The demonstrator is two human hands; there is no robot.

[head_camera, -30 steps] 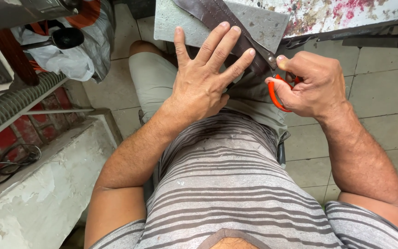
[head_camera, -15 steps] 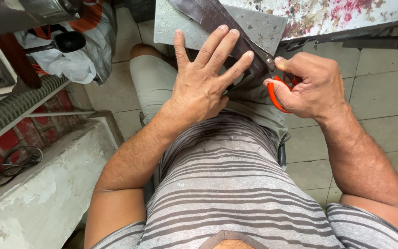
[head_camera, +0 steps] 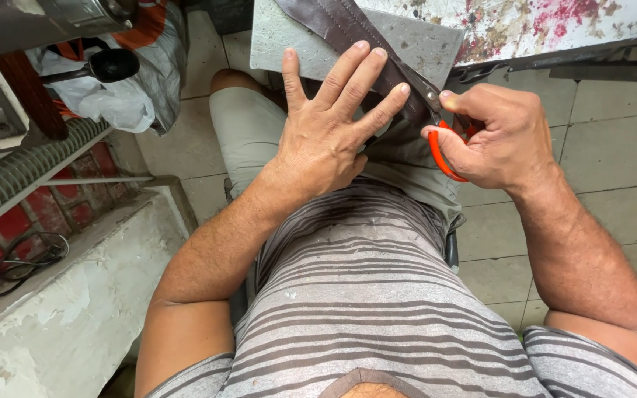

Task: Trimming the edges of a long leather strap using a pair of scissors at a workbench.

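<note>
L hand point(head_camera: 322, 140) flat, fingers spread, pressing leather strap point(head_camera: 348, 33) onto grey slab point(head_camera: 282, 37). R hand point(head_camera: 495, 136) clenched on orange scissors point(head_camera: 442, 151), blades at strap edge betw. hands. Trim looks underway; most of strap length uncut.

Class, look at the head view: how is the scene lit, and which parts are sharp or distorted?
Head view: soft, even light, no glare; the left hand, the right hand and the orange-handled scissors are sharp; only faint shadow under the hands on the brown leather strip; the wide lens bends the edges.
</note>
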